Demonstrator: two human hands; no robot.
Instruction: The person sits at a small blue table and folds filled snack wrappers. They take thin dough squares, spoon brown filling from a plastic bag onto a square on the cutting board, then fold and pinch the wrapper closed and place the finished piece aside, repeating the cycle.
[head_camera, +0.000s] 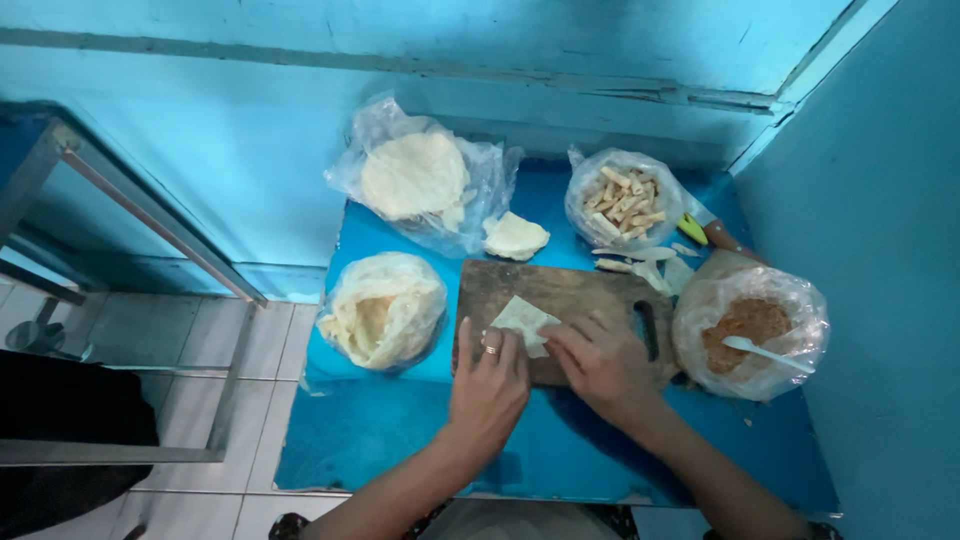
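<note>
Both hands work a thin pale wrapper (524, 322) on a wooden cutting board (500, 290) — the left hand (488, 385) pins it with fingers together, the right hand (600, 365) pinches its edge. Folding neatly likely means keeping it flat and corners aligned — a bag of brown filling (745, 325) waits alongside.

Your left hand (487, 385) and right hand (600, 365) pinch pale dough sheet (524, 322) on wooden board (560, 300); blue table (400, 430) beneath.
</note>
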